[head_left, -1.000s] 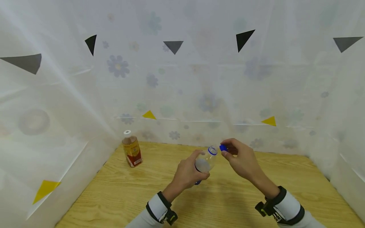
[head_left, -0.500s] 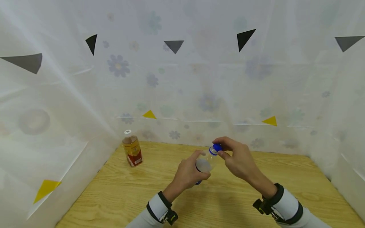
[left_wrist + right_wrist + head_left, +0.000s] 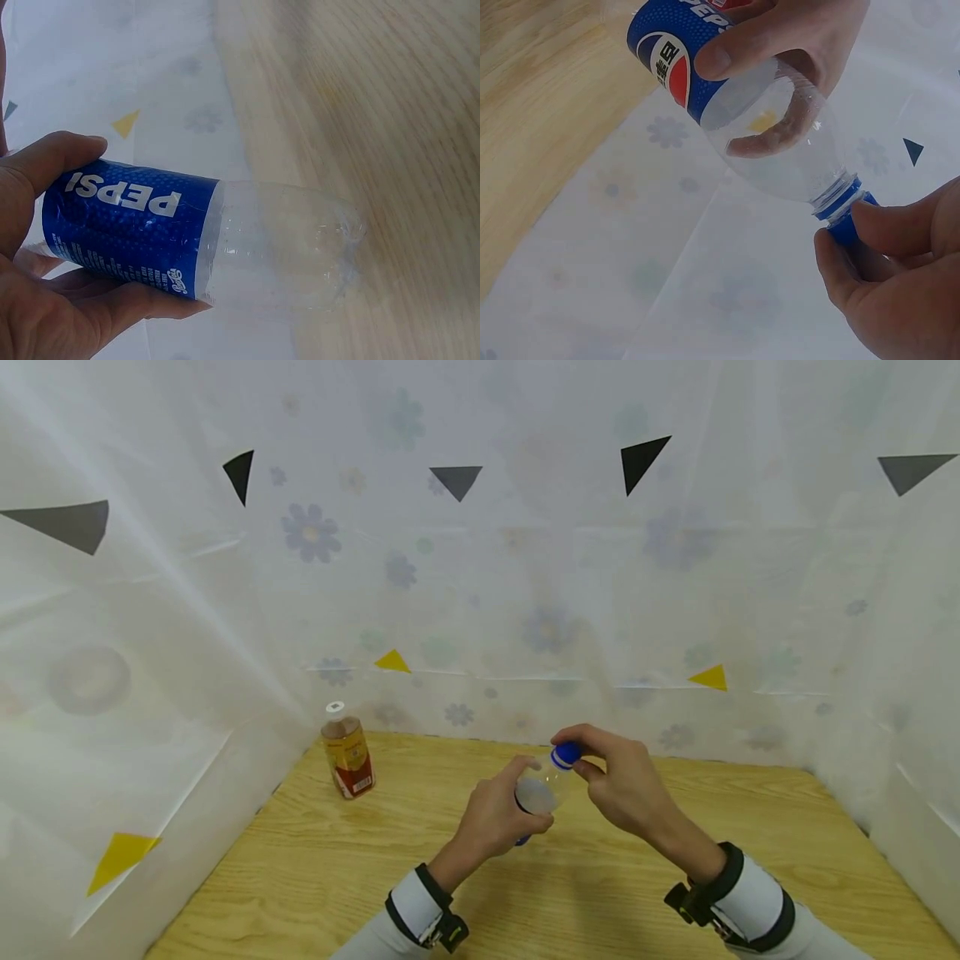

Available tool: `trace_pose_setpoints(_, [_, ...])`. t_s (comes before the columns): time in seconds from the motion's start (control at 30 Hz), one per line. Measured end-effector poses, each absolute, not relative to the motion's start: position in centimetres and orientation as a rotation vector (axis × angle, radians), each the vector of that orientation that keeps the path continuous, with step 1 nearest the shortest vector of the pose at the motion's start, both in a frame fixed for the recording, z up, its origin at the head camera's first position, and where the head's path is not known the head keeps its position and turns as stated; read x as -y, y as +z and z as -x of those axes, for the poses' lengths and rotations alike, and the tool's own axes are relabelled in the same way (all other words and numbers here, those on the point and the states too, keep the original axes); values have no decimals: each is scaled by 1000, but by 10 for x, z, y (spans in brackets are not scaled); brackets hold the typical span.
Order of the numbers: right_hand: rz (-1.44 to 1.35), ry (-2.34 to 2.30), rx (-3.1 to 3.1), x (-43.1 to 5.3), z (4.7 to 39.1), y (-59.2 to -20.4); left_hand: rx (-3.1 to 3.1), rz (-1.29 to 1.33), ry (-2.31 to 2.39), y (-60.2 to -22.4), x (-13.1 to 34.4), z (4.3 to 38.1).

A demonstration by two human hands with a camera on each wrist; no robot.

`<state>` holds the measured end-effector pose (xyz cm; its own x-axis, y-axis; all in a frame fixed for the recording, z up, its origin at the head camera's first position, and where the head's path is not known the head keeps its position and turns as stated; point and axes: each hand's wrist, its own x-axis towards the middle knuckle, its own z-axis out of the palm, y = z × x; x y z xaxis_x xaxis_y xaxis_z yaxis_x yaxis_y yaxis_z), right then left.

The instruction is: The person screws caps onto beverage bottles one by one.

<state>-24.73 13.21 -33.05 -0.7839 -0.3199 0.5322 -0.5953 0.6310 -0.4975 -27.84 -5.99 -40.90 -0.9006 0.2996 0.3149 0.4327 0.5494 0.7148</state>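
Observation:
A clear plastic Pepsi bottle [image 3: 285, 244] with a blue label is held tilted above the table, its neck toward the right hand. My left hand [image 3: 489, 814] grips it round the label and upper body, thumb on one side and fingers on the other. The bottle looks empty in the left wrist view. My right hand [image 3: 626, 777] pinches a blue bottle cap [image 3: 845, 229] between thumb and fingers, and the cap sits at the bottle's mouth. Below the cap, a blue ring [image 3: 838, 201] circles the neck.
A drink bottle [image 3: 349, 756] with a white cap and a yellow and red label stands at the table's back left. The wood-patterned table [image 3: 322, 877] is bounded by white flower-printed sheeting [image 3: 480, 585] at the back and sides.
My right hand has moved left with the blue cap, from beside the neck onto the bottle's mouth. My left hand and its bottle have stayed almost still.

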Motion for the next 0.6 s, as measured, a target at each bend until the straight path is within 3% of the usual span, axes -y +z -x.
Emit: trace_pose_setpoints(0.6, [-750,897,2451,-131,249,-331,2631,632,-1273,-409,61,279])
